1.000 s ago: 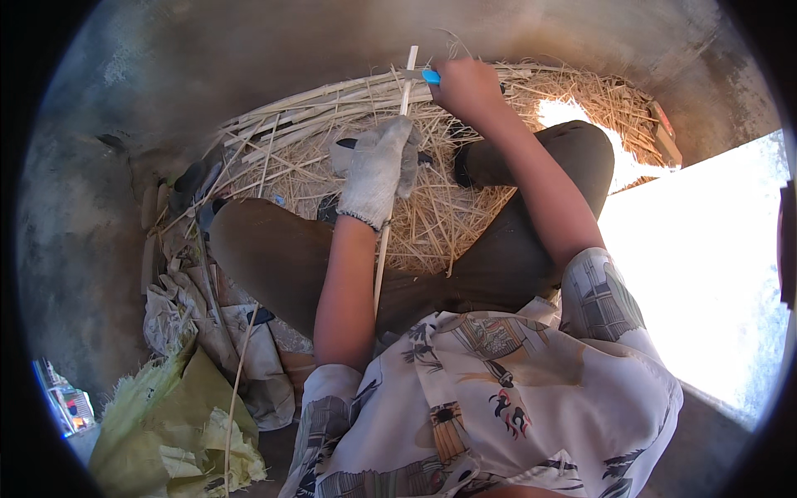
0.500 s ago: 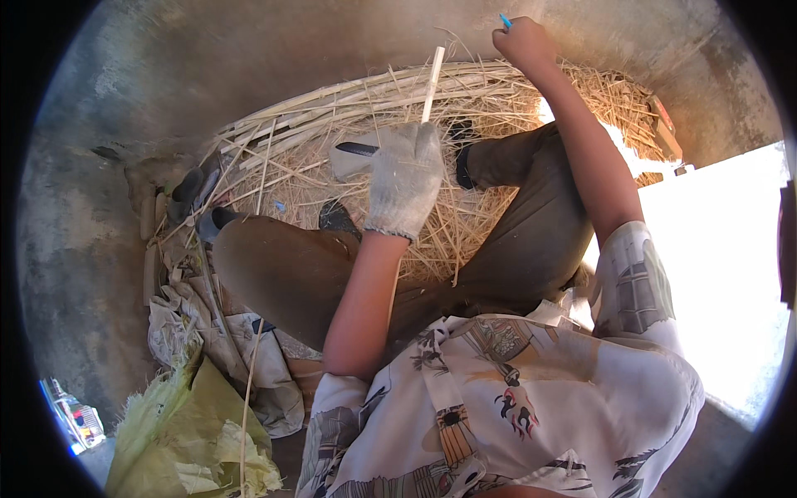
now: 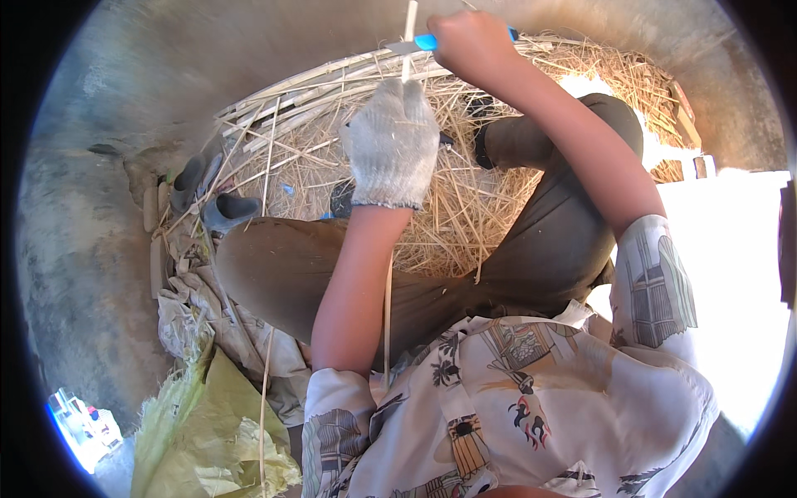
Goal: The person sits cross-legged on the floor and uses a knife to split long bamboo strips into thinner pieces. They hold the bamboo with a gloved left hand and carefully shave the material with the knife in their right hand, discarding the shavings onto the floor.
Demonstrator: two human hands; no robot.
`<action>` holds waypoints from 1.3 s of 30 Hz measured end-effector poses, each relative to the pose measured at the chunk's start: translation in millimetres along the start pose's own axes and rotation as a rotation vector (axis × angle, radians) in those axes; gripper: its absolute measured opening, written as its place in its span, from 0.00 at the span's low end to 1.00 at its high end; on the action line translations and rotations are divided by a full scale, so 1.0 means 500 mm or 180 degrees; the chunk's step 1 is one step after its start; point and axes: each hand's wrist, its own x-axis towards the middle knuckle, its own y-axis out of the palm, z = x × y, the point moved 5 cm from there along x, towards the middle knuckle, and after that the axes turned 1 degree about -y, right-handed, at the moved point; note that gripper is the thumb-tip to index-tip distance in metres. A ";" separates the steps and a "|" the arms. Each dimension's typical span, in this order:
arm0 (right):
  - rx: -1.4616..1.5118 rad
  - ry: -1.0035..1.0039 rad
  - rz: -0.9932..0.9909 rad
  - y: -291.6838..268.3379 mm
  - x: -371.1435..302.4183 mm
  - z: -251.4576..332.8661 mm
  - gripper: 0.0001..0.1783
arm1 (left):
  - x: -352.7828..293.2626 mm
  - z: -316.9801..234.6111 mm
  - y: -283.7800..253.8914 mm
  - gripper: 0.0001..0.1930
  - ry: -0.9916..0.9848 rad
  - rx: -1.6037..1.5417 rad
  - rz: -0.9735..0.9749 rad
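Note:
My left hand (image 3: 392, 148), in a pale knitted work glove, is closed around a thin pale strip of split bamboo or cane (image 3: 410, 23). The strip stands up above the glove, and its lower length comes out below beside my forearm. My bare right hand (image 3: 475, 48) grips a knife with a bright blue handle (image 3: 426, 41). Its blade (image 3: 403, 48) lies across the strip just above the glove. The blade seems to touch the strip, but blur hides the exact contact. The gloved fingertips are mostly hidden behind the hand.
Straw-like shavings (image 3: 452, 224) cover the floor between my bent legs. Long pale strips (image 3: 320, 83) lie along the curved wall. Grey shoes (image 3: 228, 212) sit at the left. A yellowish-green woven sack (image 3: 212, 432) and crumpled cloth (image 3: 286, 365) lie at lower left.
My right hand has come left with the knife, bringing its blade across the strip. My left hand has turned and shifted slightly left and upward, still holding the strip.

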 end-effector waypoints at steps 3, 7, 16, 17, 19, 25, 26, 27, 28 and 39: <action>-0.0121 -0.0188 -0.0464 0.022 0.052 -0.001 0.07 | 0.013 0.000 -0.010 0.09 0.0806 0.0532 -0.0490; -0.0117 0.0739 -0.1077 0.033 0.142 -0.188 0.06 | -0.046 -0.011 -0.008 0.08 0.1031 0.1756 -0.0050; 0.1175 0.0961 -0.0267 -0.128 0.023 -0.099 0.13 | -0.021 0.078 -0.020 0.15 -0.1305 -0.4102 0.1068; 0.0883 0.0677 -0.0261 -0.114 0.012 -0.054 0.10 | -0.020 0.079 -0.013 0.15 -0.1331 -0.4418 0.1157; 0.0644 0.0318 -0.0219 -0.082 0.009 0.013 0.08 | -0.019 0.081 -0.014 0.14 -0.1348 -0.5019 0.1313; 0.0305 -0.0253 -0.0138 -0.060 0.005 0.075 0.08 | -0.022 0.087 -0.007 0.08 -0.1657 -0.5568 0.1439; 0.0193 -0.0389 -0.0137 -0.057 -0.001 0.084 0.08 | -0.022 0.087 -0.007 0.07 -0.1547 -0.5588 0.1545; 0.0082 -0.0522 -0.0133 -0.053 -0.006 0.092 0.08 | -0.023 0.091 -0.009 0.07 -0.1601 -0.5451 0.1374; 0.0055 -0.0495 -0.0090 -0.048 -0.006 0.097 0.07 | -0.026 0.090 -0.012 0.07 -0.1655 -0.5312 0.1202; 0.0260 0.1278 -0.1809 0.022 0.108 -0.211 0.12 | -0.064 0.020 -0.006 0.08 -0.1807 -0.3534 0.0637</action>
